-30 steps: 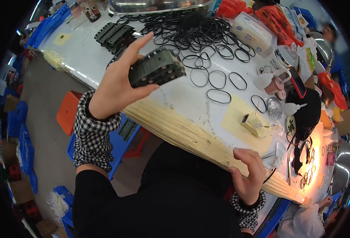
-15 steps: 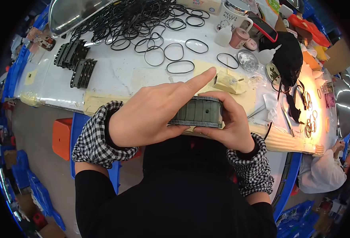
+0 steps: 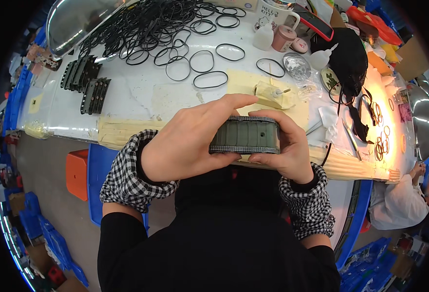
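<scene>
You pinch the grey-green ribbed block (image 3: 244,135) between your left hand (image 3: 187,141) and right hand (image 3: 285,148), its long axis spanning them.

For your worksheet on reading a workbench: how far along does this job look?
Done: several dark ribbed blocks lie stacked at the table's left. In hand: left hand and right hand grip one grey-green ribbed block between them. Left: a heap of loose black rubber rings lies spread over the far side, apparently unused.
</scene>
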